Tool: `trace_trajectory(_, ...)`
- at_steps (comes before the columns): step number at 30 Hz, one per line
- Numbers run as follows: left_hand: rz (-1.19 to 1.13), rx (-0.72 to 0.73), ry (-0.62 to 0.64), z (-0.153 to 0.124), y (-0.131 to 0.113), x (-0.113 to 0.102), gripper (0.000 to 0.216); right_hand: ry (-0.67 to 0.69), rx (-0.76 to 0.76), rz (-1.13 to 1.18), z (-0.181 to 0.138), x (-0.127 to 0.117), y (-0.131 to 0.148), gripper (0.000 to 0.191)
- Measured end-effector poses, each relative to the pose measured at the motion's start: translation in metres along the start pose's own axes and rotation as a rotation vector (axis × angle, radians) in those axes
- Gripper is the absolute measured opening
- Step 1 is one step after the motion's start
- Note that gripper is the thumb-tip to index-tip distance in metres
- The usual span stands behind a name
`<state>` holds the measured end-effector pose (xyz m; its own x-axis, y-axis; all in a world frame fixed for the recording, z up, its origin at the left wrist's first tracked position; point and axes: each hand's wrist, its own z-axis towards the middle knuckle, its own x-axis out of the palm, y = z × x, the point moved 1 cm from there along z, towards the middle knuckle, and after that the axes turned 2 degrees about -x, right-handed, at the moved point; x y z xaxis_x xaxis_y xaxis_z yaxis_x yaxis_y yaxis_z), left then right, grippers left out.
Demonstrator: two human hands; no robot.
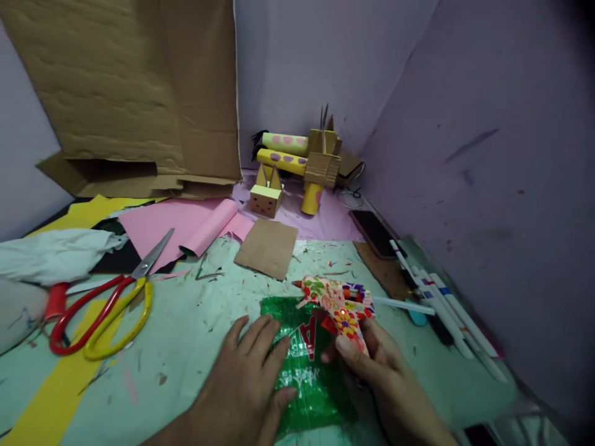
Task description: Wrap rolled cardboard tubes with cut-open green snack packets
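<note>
My right hand (pixel 372 356) grips a flower-patterned glue gun (pixel 337 297) by its handle, with a red light lit on its side. A pale glue stick (pixel 402 303) pokes out of the back, and the nozzle points left. Beneath the gun lies a shiny green plastic wrapper (pixel 309 378) with red and white lettering. My left hand (pixel 258 356) is spread over the left edge of the wrapper, fingers apart and palm down. Just beyond the wrapper rests a small piece of brown cardboard (pixel 266 248).
Red-and-yellow scissors (pixel 116 310) lie at left, near pink paper (pixel 160 220) and a white cloth (pixel 51 254). Cardboard animal figures (pixel 320 167) stand at the back beside a large cardboard box (pixel 139 87). A phone (pixel 377 232) and several markers (pixel 449 310) line the right wall.
</note>
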<state>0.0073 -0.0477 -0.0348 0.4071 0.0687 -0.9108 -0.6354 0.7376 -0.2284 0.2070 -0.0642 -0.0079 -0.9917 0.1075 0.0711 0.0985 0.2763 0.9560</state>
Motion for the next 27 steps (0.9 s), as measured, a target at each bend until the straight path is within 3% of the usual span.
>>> trace_trajectory(5, 0.002, 0.012, 0.032, -0.002, 0.001, 0.000, 0.040, -0.033, 0.037, 0.018, 0.000, -0.014, -0.008, 0.024)
trace_trajectory(9, 0.102, 0.049, 0.004, -0.005, 0.002, 0.007, 0.043, -0.091, 0.001, -0.123, -0.010, -0.019, -0.007, 0.023)
trace_trajectory(16, 0.101, 0.049, 0.112, -0.004, 0.001, 0.006, 0.045, 0.134, -0.070, -0.424, -0.011, -0.003, 0.008, 0.036)
trace_trajectory(20, 0.044, -0.008, 0.210, 0.001, -0.001, 0.005, 0.043, 0.144, -0.094, -0.565, -0.006, 0.007, 0.010, 0.031)
trace_trajectory(25, -0.114, -0.053, 0.485, 0.010, -0.004, -0.007, 0.054, 0.128, -0.059, -0.734, -0.001, 0.018, 0.019, 0.027)
trace_trajectory(27, -0.138, -0.060, 0.500, 0.012, -0.004, -0.009, 0.055, 0.141, -0.073, -0.729, 0.001, 0.023, 0.025, 0.025)
